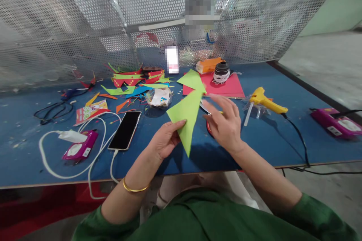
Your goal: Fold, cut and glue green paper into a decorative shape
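Note:
My left hand [166, 137] pinches a piece of lime-green paper [183, 115] between thumb and fingers, holding it above the table. The piece is pointed at its lower end, and its upper tip is slightly blurred. To the right, my right hand [224, 122] is raised beside the paper, fingers curved and apart, with nothing seen gripped in them. Behind its fingers shows a pair of scissors with a red handle [209, 127] and a metal blade; the hand partly hides it. Another lime-green paper piece [190, 79] lies farther back, over a stack of red sheets [230, 88].
A yellow glue gun [267, 101] rests at right, near a purple power strip [336, 122]. At left are a phone [125, 130], a white cable and another purple strip [82, 146]. Paper masks [127, 79], coloured scraps, a clear bowl [158, 98] and a string spool [221, 72] stand behind.

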`<state>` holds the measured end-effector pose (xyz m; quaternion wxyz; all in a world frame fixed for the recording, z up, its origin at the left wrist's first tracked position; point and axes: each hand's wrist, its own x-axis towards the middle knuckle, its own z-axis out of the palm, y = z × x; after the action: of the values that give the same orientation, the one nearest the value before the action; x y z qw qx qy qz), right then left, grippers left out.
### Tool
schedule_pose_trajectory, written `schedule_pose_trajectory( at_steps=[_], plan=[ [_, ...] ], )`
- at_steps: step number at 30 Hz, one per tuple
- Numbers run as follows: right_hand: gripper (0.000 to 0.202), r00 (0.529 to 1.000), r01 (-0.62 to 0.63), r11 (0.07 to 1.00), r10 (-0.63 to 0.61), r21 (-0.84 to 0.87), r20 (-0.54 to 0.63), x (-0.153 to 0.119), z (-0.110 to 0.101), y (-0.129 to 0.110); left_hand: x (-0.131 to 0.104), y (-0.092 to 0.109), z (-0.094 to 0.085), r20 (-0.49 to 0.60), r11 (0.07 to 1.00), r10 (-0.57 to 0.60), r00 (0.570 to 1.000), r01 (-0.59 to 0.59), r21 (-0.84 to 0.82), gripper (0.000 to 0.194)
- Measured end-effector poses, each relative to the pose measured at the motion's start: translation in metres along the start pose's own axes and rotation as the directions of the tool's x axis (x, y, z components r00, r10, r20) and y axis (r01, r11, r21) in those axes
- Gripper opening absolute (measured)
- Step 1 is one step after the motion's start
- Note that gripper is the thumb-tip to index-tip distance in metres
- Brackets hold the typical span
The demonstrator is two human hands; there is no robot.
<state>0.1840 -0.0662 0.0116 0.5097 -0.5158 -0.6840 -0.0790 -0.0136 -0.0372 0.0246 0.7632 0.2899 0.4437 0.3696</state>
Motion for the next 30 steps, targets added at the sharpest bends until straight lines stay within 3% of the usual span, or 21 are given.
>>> schedule_pose_trajectory(
  at_steps=[1, 3, 5, 7, 11, 16, 19, 22, 26, 30],
  plan=[
    [0.028, 0.987, -0.162, 0.982, 0.163, 0.092, 0.004, -0.002, 0.003, -0.002, 0.000, -0.005, 0.002, -0.041, 0.999, 0.047, 0.998, -0.048, -0.024, 0.020],
    [0.032, 0.875, -0.483, 0.814, 0.451, 0.322, 0.174, -0.004, 0.009, -0.008, 0.001, -0.014, 0.004, -0.100, 0.993, 0.096, 0.990, -0.102, -0.057, 0.020],
    [0.034, 0.737, -0.676, 0.602, 0.535, 0.425, 0.413, -0.005, 0.016, -0.014, 0.002, -0.023, 0.005, -0.144, 0.990, 0.109, 0.983, -0.121, -0.073, 0.020],
    [0.035, 0.684, -0.726, 0.541, 0.512, 0.424, 0.519, -0.005, 0.021, -0.018, 0.001, -0.030, 0.006, -0.163, 0.990, 0.107, 0.981, -0.120, -0.072, 0.019],
    [0.031, 0.670, -0.731, 0.568, 0.493, 0.378, 0.555, -0.002, 0.021, -0.018, -0.003, -0.032, 0.000, -0.122, 0.997, 0.072, 0.990, -0.072, 0.003, 0.022],
    [0.021, 0.603, -0.705, 0.660, 0.365, 0.260, 0.709, 0.004, 0.004, -0.006, -0.008, -0.006, -0.020, -0.081, 0.980, 0.174, 0.981, -0.164, 0.114, 0.044],
    [0.017, 0.547, -0.650, 0.737, 0.285, 0.186, 0.787, 0.007, 0.000, -0.007, -0.006, 0.006, -0.024, 0.019, 0.962, 0.097, 0.995, -0.099, 0.256, 0.048],
    [0.015, 0.520, -0.568, 0.818, 0.267, 0.095, 0.811, 0.012, 0.002, -0.014, 0.000, 0.003, -0.020, 0.075, 0.943, 0.003, 0.997, -0.028, 0.330, 0.043],
    [0.016, 0.550, -0.420, 0.893, 0.393, -0.162, 0.737, 0.017, 0.003, -0.017, 0.008, -0.009, -0.018, -0.021, 0.961, 0.104, 0.994, -0.095, 0.260, 0.037],
    [0.027, 0.596, -0.266, 0.810, 0.564, -0.523, 0.571, 0.017, 0.001, -0.005, 0.011, -0.009, -0.023, -0.173, 0.986, 0.150, 0.974, -0.133, 0.106, 0.038]
  ],
)
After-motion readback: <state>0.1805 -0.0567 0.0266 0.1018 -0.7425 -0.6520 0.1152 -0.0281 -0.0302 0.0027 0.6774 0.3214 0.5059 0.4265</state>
